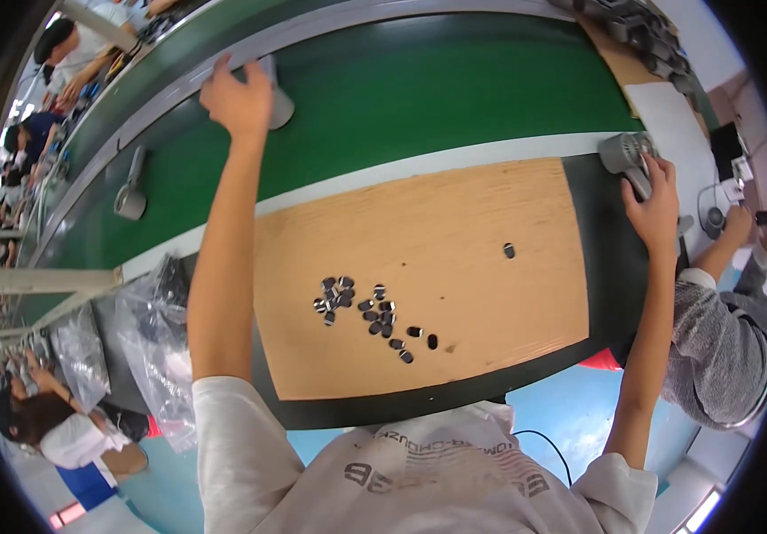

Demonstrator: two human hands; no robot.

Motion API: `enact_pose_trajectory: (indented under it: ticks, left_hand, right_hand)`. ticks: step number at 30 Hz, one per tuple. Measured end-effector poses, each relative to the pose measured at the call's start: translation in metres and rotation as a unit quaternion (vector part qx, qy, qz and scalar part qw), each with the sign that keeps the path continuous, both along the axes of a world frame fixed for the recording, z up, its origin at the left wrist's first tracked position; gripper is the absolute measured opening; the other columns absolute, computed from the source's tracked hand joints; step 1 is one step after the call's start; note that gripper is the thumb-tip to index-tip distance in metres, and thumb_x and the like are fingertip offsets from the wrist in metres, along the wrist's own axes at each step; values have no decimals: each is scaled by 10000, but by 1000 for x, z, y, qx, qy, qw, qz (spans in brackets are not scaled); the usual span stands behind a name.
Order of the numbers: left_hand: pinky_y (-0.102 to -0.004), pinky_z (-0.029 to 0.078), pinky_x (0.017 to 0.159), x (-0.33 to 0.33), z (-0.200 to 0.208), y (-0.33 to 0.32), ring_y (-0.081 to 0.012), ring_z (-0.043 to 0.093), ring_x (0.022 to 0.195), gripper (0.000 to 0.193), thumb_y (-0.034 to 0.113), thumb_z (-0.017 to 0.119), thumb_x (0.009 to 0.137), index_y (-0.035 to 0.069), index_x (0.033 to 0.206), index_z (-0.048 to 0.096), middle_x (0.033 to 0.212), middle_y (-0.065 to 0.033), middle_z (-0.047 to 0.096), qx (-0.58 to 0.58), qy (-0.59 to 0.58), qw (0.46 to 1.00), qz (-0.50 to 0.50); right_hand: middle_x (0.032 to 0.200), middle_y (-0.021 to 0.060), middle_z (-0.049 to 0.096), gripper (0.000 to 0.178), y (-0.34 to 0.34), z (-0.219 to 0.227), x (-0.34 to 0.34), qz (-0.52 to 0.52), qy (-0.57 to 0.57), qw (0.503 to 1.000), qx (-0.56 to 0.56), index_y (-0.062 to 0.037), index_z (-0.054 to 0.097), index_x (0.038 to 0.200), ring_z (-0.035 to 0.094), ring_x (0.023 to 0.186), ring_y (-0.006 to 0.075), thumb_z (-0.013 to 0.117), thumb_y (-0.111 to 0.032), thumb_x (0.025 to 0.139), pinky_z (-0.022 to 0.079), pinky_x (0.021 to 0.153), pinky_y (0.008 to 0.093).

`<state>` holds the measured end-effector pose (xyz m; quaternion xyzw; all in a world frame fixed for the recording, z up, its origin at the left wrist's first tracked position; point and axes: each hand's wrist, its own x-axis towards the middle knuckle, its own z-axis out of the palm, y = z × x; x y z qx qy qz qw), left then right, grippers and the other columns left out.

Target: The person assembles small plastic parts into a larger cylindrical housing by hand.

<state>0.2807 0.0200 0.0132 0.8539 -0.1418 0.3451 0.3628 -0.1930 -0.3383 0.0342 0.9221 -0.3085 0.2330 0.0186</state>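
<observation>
My left hand (239, 98) reaches far out over the green conveyor belt (419, 89), its fingers apart. Just beside it, partly hidden by the hand, is a grey hair-dryer-shaped housing (282, 107) with a round barrel. Over at the right end of the bench, my right hand (654, 203) has its thumb and fingers around the handle of a similar grey housing (617, 153). Between my arms, several small dark oval pieces (375, 316) with light bands lie loosely grouped on a tan board (464, 214). One more oval piece (509, 251) lies apart, toward the right.
Another grey housing (131, 200) rests on the belt to the left. Clear plastic bags (157, 347) hang by the bench's left side. Many grey parts (641, 36) are heaped at the far right. A co-worker's grey sleeve (713, 356) is close on my right; other people sit along the line.
</observation>
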Motion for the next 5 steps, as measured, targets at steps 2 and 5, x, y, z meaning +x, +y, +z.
enact_pose_trajectory:
  ticks: [2, 5]
  left_hand:
    - [-534, 453, 972, -44, 26, 6, -404, 589, 1134, 434, 338, 660, 856, 84, 1208, 679, 1168, -231, 651, -36, -9, 995, -93]
    - [-458, 468, 972, -117, 58, 20, -284, 611, 1165, 382, 350, 688, 883, 103, 1173, 715, 1266, -134, 668, -72, 132, 951, -269]
  right_hand:
    - [1251, 198, 589, 620, -7, -14, -1, 10, 7, 1000, -14, -71, 510, 1416, 602, 1122, 405, 720, -126, 836, 496, 956, 431]
    - [1441, 261, 485, 827, -15, -34, 3, -11, 38, 998, 41, -149, 312, 1550, 549, 1248, 416, 725, -107, 835, 491, 977, 443]
